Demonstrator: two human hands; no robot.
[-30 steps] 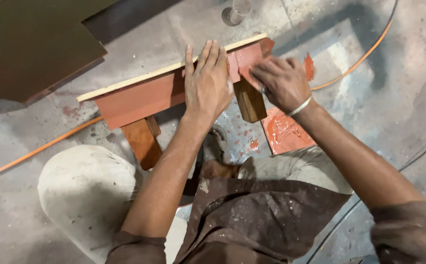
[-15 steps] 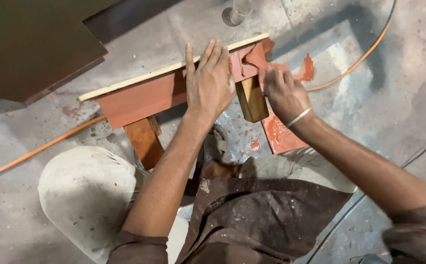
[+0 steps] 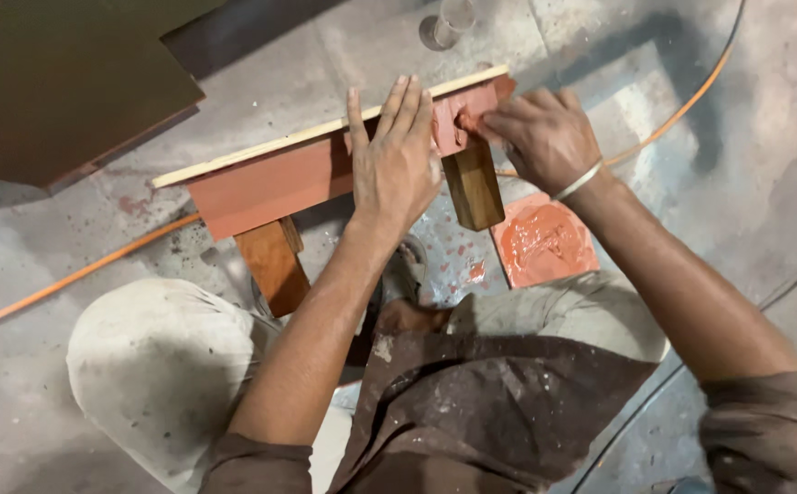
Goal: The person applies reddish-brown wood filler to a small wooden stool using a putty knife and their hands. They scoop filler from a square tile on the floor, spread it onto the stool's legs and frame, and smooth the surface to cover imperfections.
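Observation:
A long board with a red-coated face and a pale top edge rests on two wooden blocks on the floor. My left hand lies flat on the board's middle, fingers straight and pressing over the top edge. My right hand is at the board's right end, fingertips bunched against a lump of red paste on the face. Whether it holds a tool is hidden. A square tile smeared with the same red paste lies on the floor just below my right wrist.
I squat over the work, my knees close under the board. A dark brown panel lies at the top left. An orange cable runs across the grey floor behind the board. A clear cup stands at the top edge.
My right hand has moved up from beside the right block to the board's right end and now presses on the red paste. My left hand stays flat on the board.

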